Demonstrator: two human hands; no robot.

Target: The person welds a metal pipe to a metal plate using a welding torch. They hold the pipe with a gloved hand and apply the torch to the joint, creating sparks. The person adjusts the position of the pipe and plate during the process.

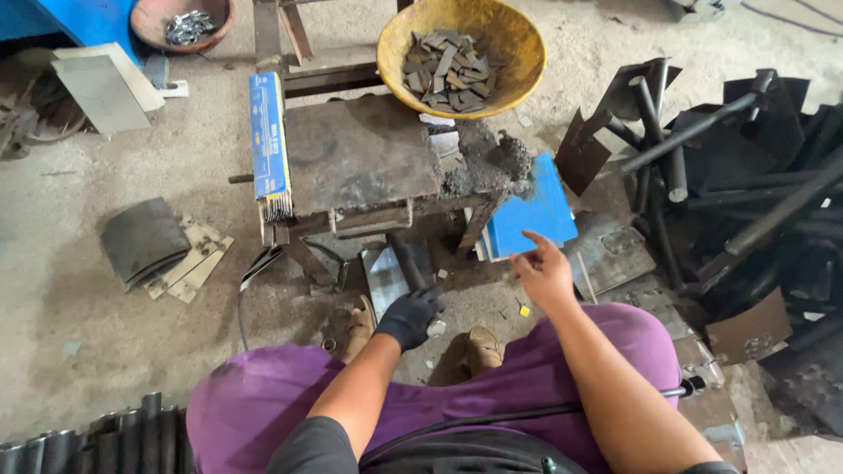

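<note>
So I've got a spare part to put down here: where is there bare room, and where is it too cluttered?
The work block's top is bare between the blue box of rods and the grey slag heap. Bare floor lies left of the curved plates. Crowded: the dark pipes and plates on the right, and the floor between the gloved left hand and bare right hand.

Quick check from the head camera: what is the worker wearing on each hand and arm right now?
The left hand wears a black work glove that ends at the wrist; the forearm above it is uncovered up to a short dark grey sleeve. The right hand has no glove, and that arm is uncovered to the frame edge. No watch, rings or markings show on either arm.
</note>
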